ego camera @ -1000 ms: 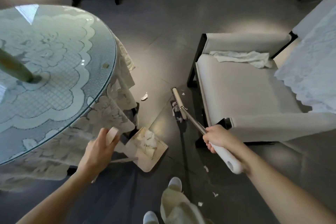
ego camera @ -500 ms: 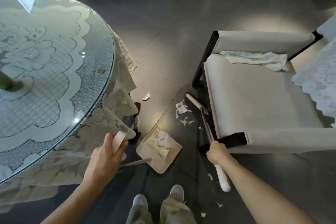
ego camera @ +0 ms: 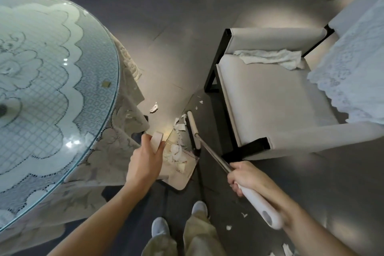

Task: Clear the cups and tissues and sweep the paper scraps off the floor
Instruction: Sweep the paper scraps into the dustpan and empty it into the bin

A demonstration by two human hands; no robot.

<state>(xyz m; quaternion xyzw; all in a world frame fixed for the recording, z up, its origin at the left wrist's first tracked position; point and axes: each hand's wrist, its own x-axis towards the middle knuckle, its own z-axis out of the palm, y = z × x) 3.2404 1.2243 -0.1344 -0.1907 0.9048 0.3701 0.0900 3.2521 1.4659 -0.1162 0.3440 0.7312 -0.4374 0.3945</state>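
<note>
Paper scraps [ego camera: 179, 126] lie just left of broom head [ego camera: 193, 129], beyond dustpan [ego camera: 182, 181]; right hand [ego camera: 243, 174] grips broom pole [ego camera: 214, 157], left hand [ego camera: 145, 162] grips dustpan handle [ego camera: 156, 141].

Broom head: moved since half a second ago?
Yes. The broom head has swung away from the chair frame, toward the dustpan, with scraps lying just ahead of it.
</note>
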